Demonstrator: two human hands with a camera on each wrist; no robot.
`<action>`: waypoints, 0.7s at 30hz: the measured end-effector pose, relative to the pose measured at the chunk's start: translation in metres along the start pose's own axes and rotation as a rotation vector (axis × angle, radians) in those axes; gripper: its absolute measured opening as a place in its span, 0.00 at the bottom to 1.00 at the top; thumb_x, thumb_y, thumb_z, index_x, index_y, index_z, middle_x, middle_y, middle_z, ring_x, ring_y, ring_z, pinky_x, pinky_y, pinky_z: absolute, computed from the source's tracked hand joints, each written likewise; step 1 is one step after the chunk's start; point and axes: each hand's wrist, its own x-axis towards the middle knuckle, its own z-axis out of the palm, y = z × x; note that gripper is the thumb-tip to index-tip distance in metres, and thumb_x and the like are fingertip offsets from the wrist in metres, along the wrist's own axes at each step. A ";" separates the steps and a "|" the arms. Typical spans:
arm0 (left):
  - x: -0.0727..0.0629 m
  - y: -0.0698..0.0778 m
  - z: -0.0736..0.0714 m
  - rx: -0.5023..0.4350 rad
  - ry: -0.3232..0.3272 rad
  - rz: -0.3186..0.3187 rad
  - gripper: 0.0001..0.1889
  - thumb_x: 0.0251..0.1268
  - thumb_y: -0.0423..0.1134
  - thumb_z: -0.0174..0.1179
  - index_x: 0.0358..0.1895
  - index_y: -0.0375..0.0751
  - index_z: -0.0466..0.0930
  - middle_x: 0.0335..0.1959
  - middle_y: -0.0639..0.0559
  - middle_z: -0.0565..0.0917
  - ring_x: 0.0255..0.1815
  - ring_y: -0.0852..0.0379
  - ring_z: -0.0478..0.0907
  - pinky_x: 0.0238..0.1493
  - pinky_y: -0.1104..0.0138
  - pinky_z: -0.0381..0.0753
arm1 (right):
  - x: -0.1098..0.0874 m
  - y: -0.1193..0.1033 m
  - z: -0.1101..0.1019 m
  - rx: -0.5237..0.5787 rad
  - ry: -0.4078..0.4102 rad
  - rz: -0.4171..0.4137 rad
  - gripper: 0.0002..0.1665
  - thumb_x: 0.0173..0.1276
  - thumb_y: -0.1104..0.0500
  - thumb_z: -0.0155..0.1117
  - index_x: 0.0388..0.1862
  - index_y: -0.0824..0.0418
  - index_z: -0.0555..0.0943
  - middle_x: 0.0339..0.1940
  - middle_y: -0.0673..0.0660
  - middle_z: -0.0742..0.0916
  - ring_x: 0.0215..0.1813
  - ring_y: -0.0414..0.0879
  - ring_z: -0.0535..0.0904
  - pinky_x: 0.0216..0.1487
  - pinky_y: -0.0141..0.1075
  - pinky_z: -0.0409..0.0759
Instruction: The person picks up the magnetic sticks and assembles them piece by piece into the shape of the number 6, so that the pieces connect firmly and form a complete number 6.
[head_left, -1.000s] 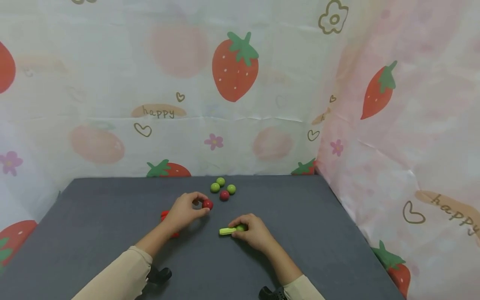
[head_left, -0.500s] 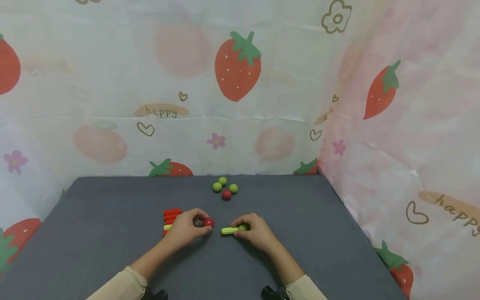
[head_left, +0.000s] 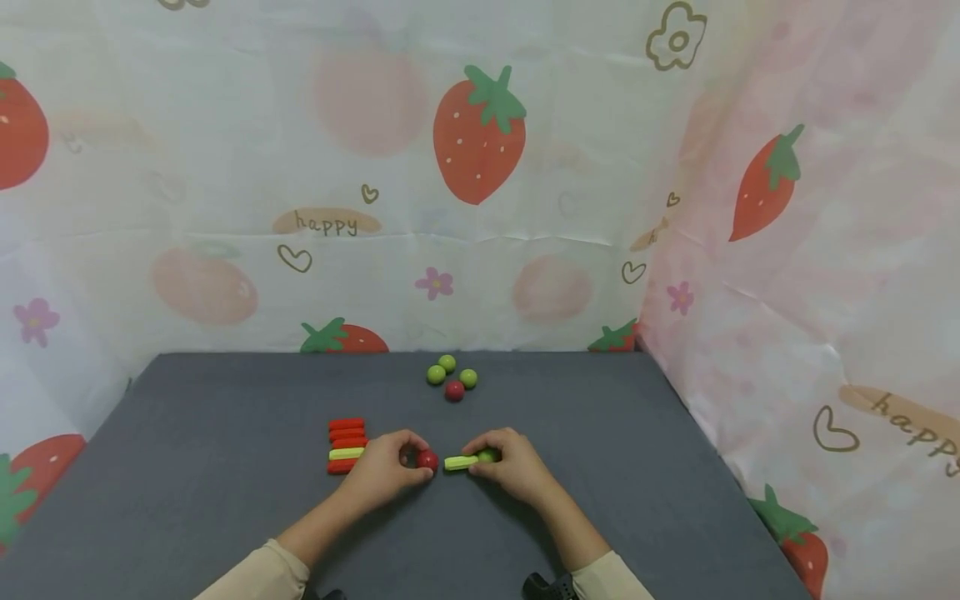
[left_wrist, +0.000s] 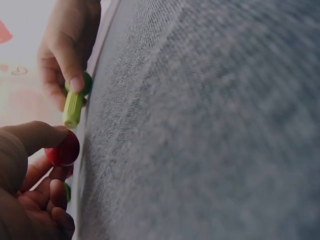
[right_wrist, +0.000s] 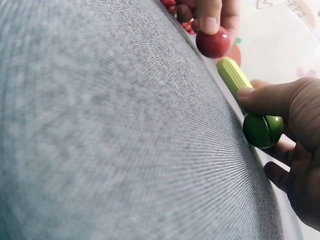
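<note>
My left hand pinches a glossy red ball between thumb and fingers, low over the table. Facing it, my right hand pinches a ribbed yellow-green stick that has a darker green ball at its near end. The stick's bare end points at the red ball, with a small gap between them in the head view. In the left wrist view the red ball sits just below the stick's bare tip.
Left of the left hand, several red sticks and one yellow-green stick lie in a stacked row. Toward the back of the grey table are three green balls and one red ball. A strawberry-print cloth hangs behind.
My left hand has come toward me with the red ball, then slightly right, closing in on the stick's end. The row of sticks has come into sight. My right hand has hardly moved.
</note>
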 end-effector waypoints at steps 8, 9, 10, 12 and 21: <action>0.003 -0.001 0.006 0.019 -0.009 0.021 0.15 0.51 0.40 0.80 0.41 0.50 0.86 0.26 0.55 0.76 0.28 0.57 0.71 0.29 0.65 0.69 | 0.001 -0.001 0.001 0.002 -0.001 0.001 0.11 0.63 0.56 0.78 0.44 0.44 0.91 0.45 0.45 0.87 0.49 0.43 0.76 0.52 0.41 0.73; 0.003 -0.001 0.006 0.022 -0.008 0.023 0.15 0.51 0.40 0.80 0.41 0.50 0.86 0.26 0.55 0.76 0.28 0.57 0.71 0.29 0.66 0.69 | 0.001 -0.001 0.001 0.003 -0.001 0.002 0.11 0.63 0.56 0.78 0.44 0.44 0.91 0.45 0.45 0.87 0.49 0.43 0.76 0.51 0.41 0.73; 0.003 -0.001 0.006 0.022 -0.007 0.024 0.15 0.51 0.40 0.80 0.41 0.50 0.86 0.26 0.55 0.76 0.28 0.57 0.71 0.29 0.65 0.69 | 0.001 -0.001 0.001 0.003 0.000 0.003 0.11 0.63 0.56 0.77 0.44 0.44 0.91 0.45 0.45 0.87 0.49 0.44 0.76 0.51 0.41 0.73; 0.003 -0.001 0.006 0.019 -0.009 0.027 0.15 0.51 0.40 0.80 0.42 0.50 0.86 0.26 0.55 0.76 0.28 0.57 0.71 0.29 0.65 0.69 | 0.001 -0.001 0.001 -0.002 0.002 0.001 0.11 0.64 0.56 0.77 0.44 0.44 0.91 0.45 0.46 0.86 0.49 0.44 0.76 0.51 0.41 0.73; 0.002 0.003 0.004 0.032 -0.030 0.016 0.15 0.54 0.40 0.79 0.43 0.49 0.85 0.28 0.55 0.77 0.29 0.57 0.71 0.30 0.65 0.69 | 0.000 0.000 0.002 0.001 0.000 0.008 0.11 0.63 0.57 0.78 0.44 0.45 0.91 0.45 0.46 0.86 0.48 0.43 0.75 0.50 0.40 0.74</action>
